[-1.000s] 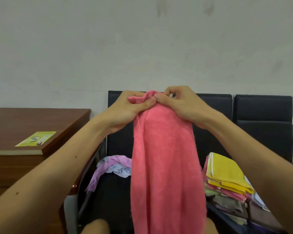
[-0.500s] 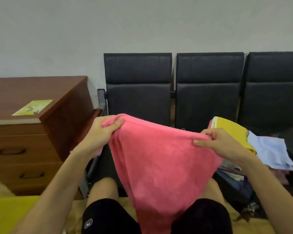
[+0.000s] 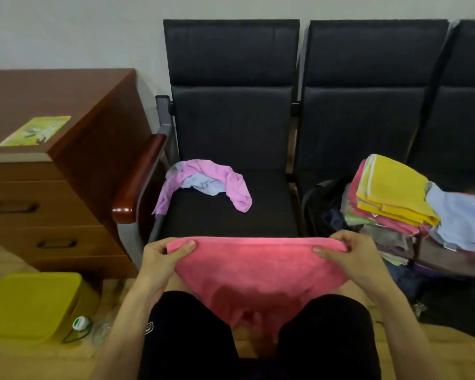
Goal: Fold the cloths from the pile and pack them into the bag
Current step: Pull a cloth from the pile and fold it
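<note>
Black chair seat [image 3: 231,215] w/ unfolded purple cloth [image 3: 203,179]; in front, left hand [image 3: 162,259] & right hand [image 3: 351,256] fingers pinching pink towel [image 3: 258,270] top corners, edge taut.

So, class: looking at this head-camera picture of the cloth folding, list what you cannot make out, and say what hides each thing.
Head view only:
- Lower end of the pink cloth: sags out of sight between the knees.
- Fingers of the left hand and right hand: partly tucked behind the cloth's top edge.
- Dark bag: mostly covered by the stack of folded cloths, so its opening is unclear.
- Leaflet on the cabinet: print too small to read.
</note>
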### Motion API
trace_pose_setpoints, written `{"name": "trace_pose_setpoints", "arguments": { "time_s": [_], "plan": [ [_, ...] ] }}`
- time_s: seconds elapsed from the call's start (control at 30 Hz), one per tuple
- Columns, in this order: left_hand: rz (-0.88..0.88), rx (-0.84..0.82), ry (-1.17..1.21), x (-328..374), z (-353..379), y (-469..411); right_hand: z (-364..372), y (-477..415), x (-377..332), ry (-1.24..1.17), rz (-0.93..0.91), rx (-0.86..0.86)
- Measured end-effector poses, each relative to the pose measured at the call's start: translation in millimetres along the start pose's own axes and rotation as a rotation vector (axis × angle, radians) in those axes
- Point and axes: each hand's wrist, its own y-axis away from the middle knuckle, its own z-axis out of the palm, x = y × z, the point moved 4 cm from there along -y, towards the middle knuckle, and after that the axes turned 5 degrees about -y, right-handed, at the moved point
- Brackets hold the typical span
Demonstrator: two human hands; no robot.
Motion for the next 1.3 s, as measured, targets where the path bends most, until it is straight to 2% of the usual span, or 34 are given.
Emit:
{"name": "trace_pose_setpoints", "arguments": {
  "time_s": [0.17, 0.33, 0.5, 0.8, 1.0, 1.3],
  "plan": [
    [-0.055, 0.041, 0.011, -9.6, 5.9, -5.0, 12.2, -14.8, 0.3, -0.047, 0.085, -0.077],
    [-0.052, -0.033, -0.053, -15.3, 19.7, -17.8, 31.7, -19.9, -11.1, -0.171, 0.151, -0.077],
    [-0.098, -0.017, 0.114, -9.8, 44.8, -16.0, 53.4, -10.2, -16.0, -0.241, 0.209, -0.086],
    [0.024, -0.153, 0.101, 6.4, 90.7, 7.0, 97.3, 0.3, -21.5, -0.294, 0.244, -0.122],
    [0.111, -0.316, 0.051, 18.2, 104.8, 19.5, 113.8, 1.5, -30.6, -0.342, 0.212, -0.099],
    [0.193, -0.369, -0.059, 17.8, 106.5, 22.6, 112.2, 7.0, -32.9, -0.332, 0.247, -0.044]
  ]
}}
